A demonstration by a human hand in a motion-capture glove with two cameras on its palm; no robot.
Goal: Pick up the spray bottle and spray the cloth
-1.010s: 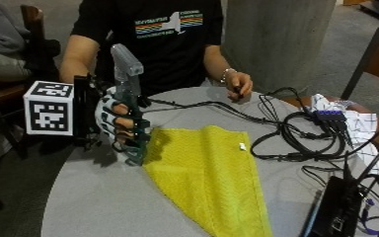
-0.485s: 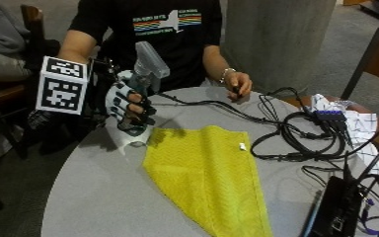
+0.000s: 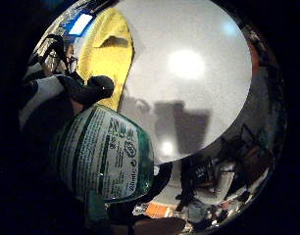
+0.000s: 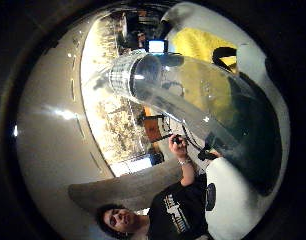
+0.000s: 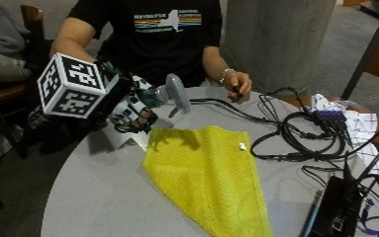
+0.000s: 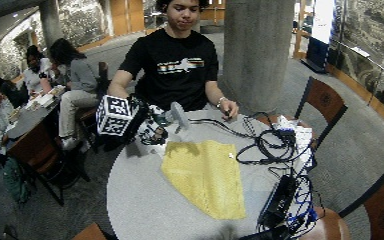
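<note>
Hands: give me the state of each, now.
Gloved right hand: closed around the spray bottle, lifted off the table.
Bare left hand: resting at the table edge, pinching a small dark object.

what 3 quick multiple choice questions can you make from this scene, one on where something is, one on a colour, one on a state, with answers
1. Where does the cloth lie?
A. flat on the round table
B. on a chair
C. on the person's lap

2. What colour is the cloth?
A. blue
B. yellow
C. red

3. What state is the spray bottle in?
A. standing on the table
B. lying on the cloth
C. held up and tilted, nozzle toward the cloth

Answers:
1 A, the outside view shows the cloth spread on the grey tabletop.
2 B, it is yellow in every view.
3 C, the gloved right hand grips the bottle off the table, beside the cloth's near corner.
</note>
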